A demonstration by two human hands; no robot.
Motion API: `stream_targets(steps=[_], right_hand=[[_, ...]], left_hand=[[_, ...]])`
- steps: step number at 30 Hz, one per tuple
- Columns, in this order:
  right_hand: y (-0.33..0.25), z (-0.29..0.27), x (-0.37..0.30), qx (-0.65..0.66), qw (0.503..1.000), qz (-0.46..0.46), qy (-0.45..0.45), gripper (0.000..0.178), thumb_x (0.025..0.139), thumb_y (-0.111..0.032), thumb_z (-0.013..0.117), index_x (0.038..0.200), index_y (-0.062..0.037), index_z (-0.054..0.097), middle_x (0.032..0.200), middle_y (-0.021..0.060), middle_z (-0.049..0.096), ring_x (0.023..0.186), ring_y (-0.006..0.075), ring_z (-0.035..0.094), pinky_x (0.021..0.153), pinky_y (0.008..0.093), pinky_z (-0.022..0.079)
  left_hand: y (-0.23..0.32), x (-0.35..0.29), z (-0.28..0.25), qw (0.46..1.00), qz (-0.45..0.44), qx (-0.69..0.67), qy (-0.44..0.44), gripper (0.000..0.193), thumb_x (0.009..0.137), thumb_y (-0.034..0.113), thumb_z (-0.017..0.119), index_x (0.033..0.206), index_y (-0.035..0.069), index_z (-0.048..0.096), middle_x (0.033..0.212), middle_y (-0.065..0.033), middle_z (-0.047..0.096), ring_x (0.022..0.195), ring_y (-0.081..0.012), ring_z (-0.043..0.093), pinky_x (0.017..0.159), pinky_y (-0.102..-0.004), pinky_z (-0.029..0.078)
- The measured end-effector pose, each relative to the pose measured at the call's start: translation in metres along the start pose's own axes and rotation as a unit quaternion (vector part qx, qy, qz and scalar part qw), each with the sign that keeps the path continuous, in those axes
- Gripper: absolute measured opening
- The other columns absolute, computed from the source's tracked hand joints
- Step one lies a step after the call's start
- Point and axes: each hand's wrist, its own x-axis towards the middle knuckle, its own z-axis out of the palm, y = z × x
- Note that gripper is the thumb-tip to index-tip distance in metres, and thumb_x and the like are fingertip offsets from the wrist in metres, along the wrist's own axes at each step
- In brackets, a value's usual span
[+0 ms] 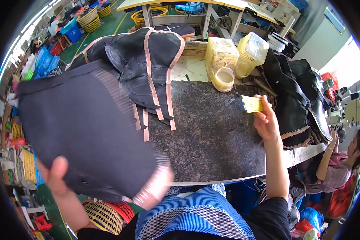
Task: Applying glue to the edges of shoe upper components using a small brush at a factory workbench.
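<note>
My left hand [58, 176] grips a large black boot upper piece [88, 128] by its lower left edge, thumb on top and fingers hidden beneath. The piece is raised and tilted over the left of the bench; its pinkish, notched lower corner is blurred. My right hand [267, 122] pinches a short, flat yellow brush [252, 105] with a dark end, held above the right side of the dark work board [204, 136]. Beyond the raised piece lie more black boot uppers [136, 60] with pinkish edge strips, some ends hanging onto the board.
Two yellowed, glue-stained plastic containers [222, 56] stand at the back of the bench. Black boot uppers [286, 96] are piled along its right side. A person [340, 168] sits at the far right. Baskets [104, 216] stand below at left, near my apron [196, 216].
</note>
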Motion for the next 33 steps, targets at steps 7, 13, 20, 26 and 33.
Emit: stream_targets(steps=[7, 13, 20, 26, 33], right_hand=[[-0.03, 0.038, -0.027, 0.021, 0.998, -0.061, -0.011, 0.031, 0.103, -0.028, 0.052, 0.094, -0.0006, 0.064, 0.088, 0.0132, 0.069, 0.068, 0.0168, 0.066, 0.059, 0.0205, 0.056], [0.058, 0.1, -0.002, -0.486, 0.864, 0.028, -0.126, 0.028, 0.095, -0.025, 0.066, 0.084, 0.0009, 0.066, 0.084, 0.0126, 0.072, 0.074, 0.0119, 0.068, 0.064, 0.0247, 0.054], [0.092, 0.11, -0.013, -0.645, 0.742, 0.018, -0.181, 0.027, 0.088, -0.024, 0.075, 0.078, -0.0009, 0.067, 0.064, 0.007, 0.066, 0.057, 0.0105, 0.059, 0.052, 0.0284, 0.047], [0.078, 0.104, -0.009, -0.567, 0.813, -0.092, -0.096, 0.022, 0.089, -0.021, 0.074, 0.09, -0.0008, 0.066, 0.078, 0.0071, 0.068, 0.065, 0.0095, 0.06, 0.06, 0.0254, 0.049], [0.064, 0.087, -0.058, -0.654, 0.722, 0.032, -0.224, 0.029, 0.083, -0.026, 0.077, 0.078, 0.0011, 0.068, 0.073, 0.0113, 0.069, 0.066, 0.0173, 0.069, 0.058, 0.0279, 0.053]], left_hand=[[-0.145, 0.006, 0.129, 0.881, -0.069, 0.291, -0.367, 0.024, 0.088, 0.017, 0.068, 0.086, -0.002, 0.055, 0.074, -0.0151, 0.056, 0.061, -0.0257, 0.056, 0.059, -0.0379, 0.046], [-0.159, -0.01, 0.14, 0.899, 0.049, 0.281, -0.332, 0.024, 0.087, 0.018, 0.069, 0.089, -0.002, 0.057, 0.086, -0.0134, 0.054, 0.069, -0.0312, 0.06, 0.061, -0.0398, 0.048], [-0.152, -0.022, 0.145, 0.909, 0.066, 0.276, -0.304, 0.025, 0.086, 0.018, 0.071, 0.088, 0.002, 0.052, 0.07, -0.0116, 0.056, 0.061, -0.0307, 0.06, 0.055, -0.0396, 0.048], [-0.136, -0.011, 0.155, 0.899, 0.094, 0.264, -0.337, 0.026, 0.084, 0.015, 0.072, 0.093, 0.005, 0.05, 0.069, -0.0123, 0.059, 0.056, -0.0305, 0.062, 0.05, -0.0385, 0.049], [-0.135, -0.014, 0.163, 0.918, 0.073, 0.231, -0.315, 0.024, 0.082, 0.009, 0.072, 0.089, 0.004, 0.05, 0.068, -0.0119, 0.059, 0.056, -0.0299, 0.063, 0.049, -0.0376, 0.049]])
